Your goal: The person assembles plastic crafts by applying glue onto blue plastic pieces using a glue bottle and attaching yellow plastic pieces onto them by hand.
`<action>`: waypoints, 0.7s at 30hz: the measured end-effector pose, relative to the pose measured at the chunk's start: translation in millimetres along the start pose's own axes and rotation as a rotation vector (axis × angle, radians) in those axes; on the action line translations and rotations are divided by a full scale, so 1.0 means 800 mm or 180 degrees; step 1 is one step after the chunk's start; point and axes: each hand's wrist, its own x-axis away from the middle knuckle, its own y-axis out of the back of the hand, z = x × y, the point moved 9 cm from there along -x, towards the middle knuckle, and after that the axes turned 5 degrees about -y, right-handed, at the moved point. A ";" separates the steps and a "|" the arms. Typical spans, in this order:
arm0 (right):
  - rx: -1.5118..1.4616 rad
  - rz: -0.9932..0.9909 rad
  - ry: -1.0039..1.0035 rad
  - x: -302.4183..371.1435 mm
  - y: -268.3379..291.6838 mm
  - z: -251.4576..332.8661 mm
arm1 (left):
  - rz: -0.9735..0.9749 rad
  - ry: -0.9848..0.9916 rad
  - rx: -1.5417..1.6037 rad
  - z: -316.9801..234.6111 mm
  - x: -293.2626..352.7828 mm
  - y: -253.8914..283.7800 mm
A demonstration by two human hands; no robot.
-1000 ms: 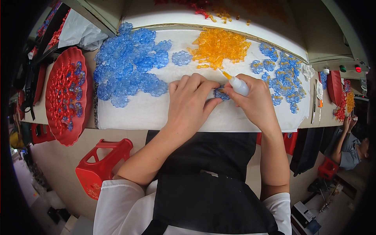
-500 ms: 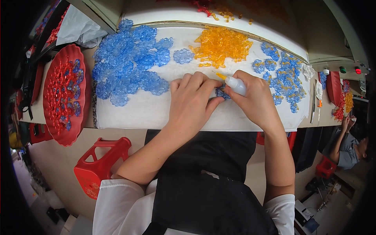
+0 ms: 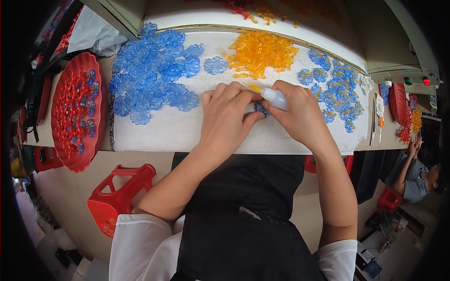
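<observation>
My right hand is closed round a small translucent squeeze bottle with a yellow nozzle, which points up and to the left. My left hand is beside it, its thumb and forefinger curved about a small blue flower-shaped plastic piece. Both hands partly hide this piece. A white cloth lies under them. Beyond my fingers are a heap of orange plastic pieces and a single clear blue flower.
Blue flowers are heaped at the left, and blue flowers with orange bits lie at the right. A red scalloped tray holds red and blue pieces. A red stool stands below. Another person sits far right.
The bottle has shifted slightly left in my right hand's grip, its nozzle nearer my left fingers. My left hand stays around the blue flower. The whole view has drifted a little.
</observation>
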 end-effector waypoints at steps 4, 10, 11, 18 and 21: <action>-0.0018 -0.0204 0.0221 0.001 0.002 0.002 | -0.0062 -0.0012 -0.0003 0.000 0.001 0.002; -0.0019 -0.0168 0.0224 0.001 0.001 0.001 | 0.0010 0.0026 0.0021 0.001 0.001 -0.001; 0.0005 -0.0210 0.0263 0.002 0.002 0.002 | 0.0014 0.0016 0.0013 0.000 0.001 -0.001; 0.0035 -0.0170 0.0371 0.003 0.000 0.005 | 0.0062 0.0053 -0.0110 0.000 0.002 -0.001; 0.0046 -0.0333 0.0392 0.008 0.004 0.003 | 0.0055 0.0034 -0.0136 -0.002 0.003 -0.001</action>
